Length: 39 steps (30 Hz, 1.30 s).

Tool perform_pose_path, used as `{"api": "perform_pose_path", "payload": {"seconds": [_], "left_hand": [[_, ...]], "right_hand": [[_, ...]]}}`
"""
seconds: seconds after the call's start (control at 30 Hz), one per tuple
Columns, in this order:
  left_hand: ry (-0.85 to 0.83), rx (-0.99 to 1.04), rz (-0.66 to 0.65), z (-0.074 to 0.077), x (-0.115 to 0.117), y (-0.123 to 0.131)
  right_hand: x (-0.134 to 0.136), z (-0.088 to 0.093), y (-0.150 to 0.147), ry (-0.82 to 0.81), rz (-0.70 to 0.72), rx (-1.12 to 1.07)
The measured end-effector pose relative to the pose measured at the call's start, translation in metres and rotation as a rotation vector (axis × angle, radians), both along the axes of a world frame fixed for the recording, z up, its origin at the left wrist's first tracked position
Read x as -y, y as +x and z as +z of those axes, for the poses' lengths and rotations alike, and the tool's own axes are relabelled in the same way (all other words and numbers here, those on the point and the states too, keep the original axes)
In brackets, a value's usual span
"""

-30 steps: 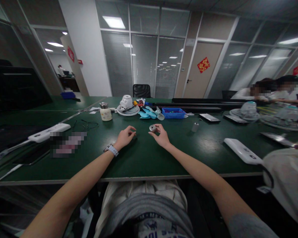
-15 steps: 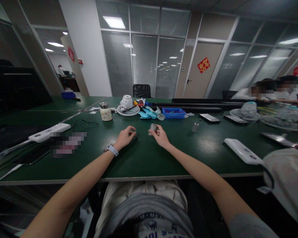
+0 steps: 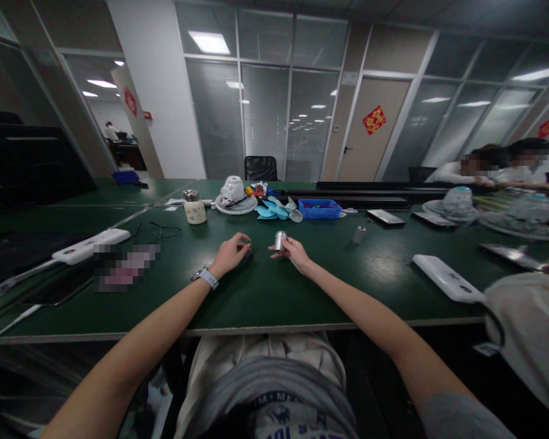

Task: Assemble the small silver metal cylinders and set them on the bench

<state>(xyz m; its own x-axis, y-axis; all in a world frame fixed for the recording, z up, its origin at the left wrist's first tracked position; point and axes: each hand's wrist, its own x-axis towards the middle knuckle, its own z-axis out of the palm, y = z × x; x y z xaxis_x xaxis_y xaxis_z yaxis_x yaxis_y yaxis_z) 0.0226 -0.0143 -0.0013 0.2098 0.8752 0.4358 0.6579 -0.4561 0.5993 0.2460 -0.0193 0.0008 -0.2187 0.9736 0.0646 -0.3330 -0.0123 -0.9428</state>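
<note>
Held in the fingers of my right hand [image 3: 294,251] is a small silver metal cylinder [image 3: 280,241], raised a little off the green table; its exact kind is too small to tell. My left hand [image 3: 231,251] rests loosely curled at the table, left of the cylinder and apart from it. Its fingers and thumb have a gap between them, and I see nothing in them. A second, similar silver cylinder [image 3: 359,234] stands upright on the table, to the right of my right hand.
Beyond my hands are a cream bottle [image 3: 194,207], a white fan part [image 3: 234,196], light-blue fan blades [image 3: 274,208] and a blue basket [image 3: 320,209]. White power strips lie left [image 3: 91,245] and right [image 3: 447,279]. People sit at the far right.
My right hand has turned the silver cylinder, so more of its shiny side shows, and shifted it slightly left and down. My left hand has stayed nearly still.
</note>
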Motion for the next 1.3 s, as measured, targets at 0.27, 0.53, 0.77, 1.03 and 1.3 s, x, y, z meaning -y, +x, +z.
{"api": "perform_pose_path", "payload": {"seconds": [0.27, 0.53, 0.77, 1.03, 1.3], "left_hand": [[0.009, -0.005, -0.004, -0.003, -0.003, -0.001], [0.013, -0.009, -0.011, -0.005, -0.005, -0.002], [0.012, -0.032, 0.005, -0.003, -0.003, -0.001], [0.009, -0.026, 0.006, -0.002, -0.003, -0.001], [-0.003, -0.022, 0.015, -0.001, -0.001, 0.000]], "right_hand": [[0.007, 0.011, -0.001, -0.165, -0.004, -0.075], [0.002, 0.005, 0.001, -0.178, 0.015, -0.040], [-0.003, -0.009, 0.011, 0.376, -0.174, 0.513], [0.008, -0.001, 0.017, 0.874, -0.278, 1.041], [0.004, -0.002, 0.018, 0.931, -0.291, 0.981]]}}
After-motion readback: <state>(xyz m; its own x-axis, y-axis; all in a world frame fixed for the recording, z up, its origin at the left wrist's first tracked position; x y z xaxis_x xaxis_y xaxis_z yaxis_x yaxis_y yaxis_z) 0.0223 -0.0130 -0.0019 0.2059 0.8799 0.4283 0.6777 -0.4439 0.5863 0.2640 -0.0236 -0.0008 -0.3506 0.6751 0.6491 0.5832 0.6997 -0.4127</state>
